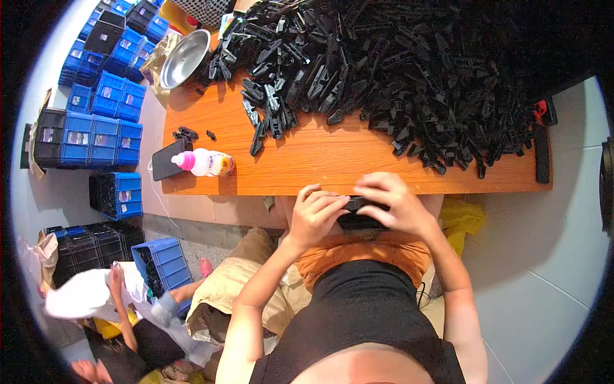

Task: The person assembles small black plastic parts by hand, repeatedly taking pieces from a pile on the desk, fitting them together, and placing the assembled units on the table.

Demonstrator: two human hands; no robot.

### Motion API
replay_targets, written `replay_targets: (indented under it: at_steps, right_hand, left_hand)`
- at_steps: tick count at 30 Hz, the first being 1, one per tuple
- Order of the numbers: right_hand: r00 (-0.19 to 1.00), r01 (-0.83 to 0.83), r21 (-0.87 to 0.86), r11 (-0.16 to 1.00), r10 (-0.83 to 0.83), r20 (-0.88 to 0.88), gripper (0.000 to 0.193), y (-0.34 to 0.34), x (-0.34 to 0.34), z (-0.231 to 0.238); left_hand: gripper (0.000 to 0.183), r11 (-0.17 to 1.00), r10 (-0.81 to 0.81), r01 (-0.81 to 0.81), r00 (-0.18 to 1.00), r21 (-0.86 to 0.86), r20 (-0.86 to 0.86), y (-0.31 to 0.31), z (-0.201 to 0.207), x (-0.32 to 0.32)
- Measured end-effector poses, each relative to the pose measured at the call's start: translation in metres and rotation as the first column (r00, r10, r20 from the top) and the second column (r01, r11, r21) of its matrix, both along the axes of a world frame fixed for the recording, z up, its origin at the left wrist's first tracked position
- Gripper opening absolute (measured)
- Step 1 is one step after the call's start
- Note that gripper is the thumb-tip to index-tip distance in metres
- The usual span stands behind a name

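Note:
Close to the table's front edge, over my lap, I hold a small black plastic part (355, 203) between both hands. My left hand (315, 216) grips its left end, fingers bent together. On the other side my right hand (395, 203) curls around it with thumb and fingers. The hands cover much of the part, so its full shape is hidden. Something black lies on my lap just below. Beyond my hands, a large pile of black plastic parts (396, 77) covers the far side of the wooden table (300, 160).
At the table's left are a bottle with a pink cap (203, 162), a dark phone-like slab (167, 160) and a metal bowl (185, 59). Blue crates (102, 137) stack at left. A paper sack (236, 269) stands beside me; another person (128, 333) works at lower left.

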State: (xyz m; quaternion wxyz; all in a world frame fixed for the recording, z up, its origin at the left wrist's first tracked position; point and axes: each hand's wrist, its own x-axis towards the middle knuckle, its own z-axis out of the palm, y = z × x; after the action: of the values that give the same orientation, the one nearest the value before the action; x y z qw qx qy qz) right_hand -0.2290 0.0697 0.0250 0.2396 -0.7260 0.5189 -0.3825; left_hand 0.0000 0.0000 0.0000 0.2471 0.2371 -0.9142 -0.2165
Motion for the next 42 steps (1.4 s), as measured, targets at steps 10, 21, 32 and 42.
replay_targets:
  at_steps: [10,21,32,42]
  right_hand:
    - [0.767,0.208,-0.249,0.946,-0.316,-0.559,0.046,-0.026,-0.058,0.012]
    - [0.935,0.246,-0.118,0.962,-0.267,-0.233,0.04,-0.068,-0.022,0.002]
    - [0.896,0.259,-0.374,0.89,-0.367,-0.251,0.027,-0.059,-0.032,0.026]
    - [0.945,0.067,-0.097,0.993,-0.094,-0.313,0.027,-0.008,-0.028,0.012]
  left_hand:
    - [0.042,0.722,0.615,-0.624,0.777,-0.298,-0.136,-0.065,0.026,0.013]
    - [0.025,0.789,0.61,-0.578,0.775,0.208,-0.163,-0.052,0.024,0.036]
    - [0.026,0.965,0.169,-0.131,0.973,0.227,-0.157,-0.038,0.016,-0.017]
    - [0.027,0.99,0.138,-0.135,0.983,0.031,-0.124,-0.039,0.007,-0.025]
